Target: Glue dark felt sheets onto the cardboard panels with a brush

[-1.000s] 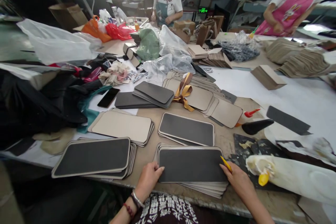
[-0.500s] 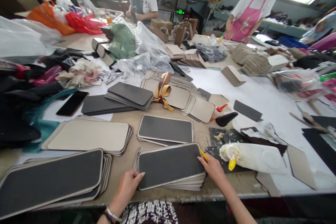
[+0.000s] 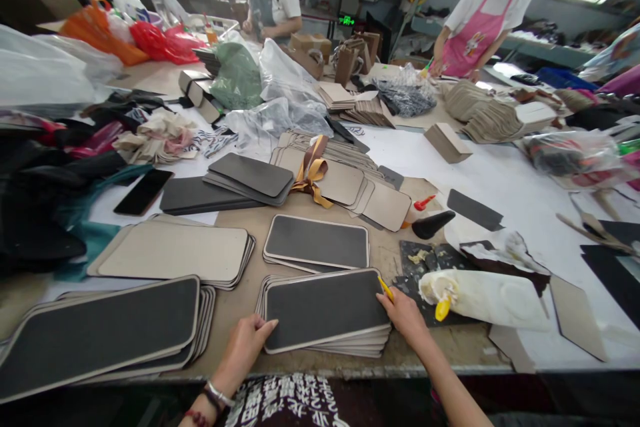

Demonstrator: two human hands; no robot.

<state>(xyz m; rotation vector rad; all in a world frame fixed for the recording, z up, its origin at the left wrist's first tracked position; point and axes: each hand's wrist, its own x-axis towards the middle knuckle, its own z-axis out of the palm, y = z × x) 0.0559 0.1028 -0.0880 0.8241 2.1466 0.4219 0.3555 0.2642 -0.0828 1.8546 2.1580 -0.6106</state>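
Right in front of me lies a stack of pale boards with rounded corners, its top board [image 3: 325,310] faced in dark grey with a light border. My left hand [image 3: 245,347] is closed at that board's lower left corner, thumb on the face, fingers curled at the edge. At the right edge, my right hand [image 3: 404,312] grips a slim yellow tool [image 3: 385,289], whose kind I cannot make out, with fingertips against the board. A smaller dark-faced board [image 3: 317,241] lies just behind. Larger dark-faced boards [image 3: 100,337] are piled to the left.
A whitish plastic bottle [image 3: 495,297] with a yellow piece at its cut opening lies on a glue-stained dark board at right. Beige boards [image 3: 175,250], a phone [image 3: 144,192], a ribbon-tied bundle [image 3: 313,173] and plastic bags surround the work. Two people stand across the table.
The view has shifted slightly, so everything sits a little differently in the frame. Both hands keep their places at the top board's edges.
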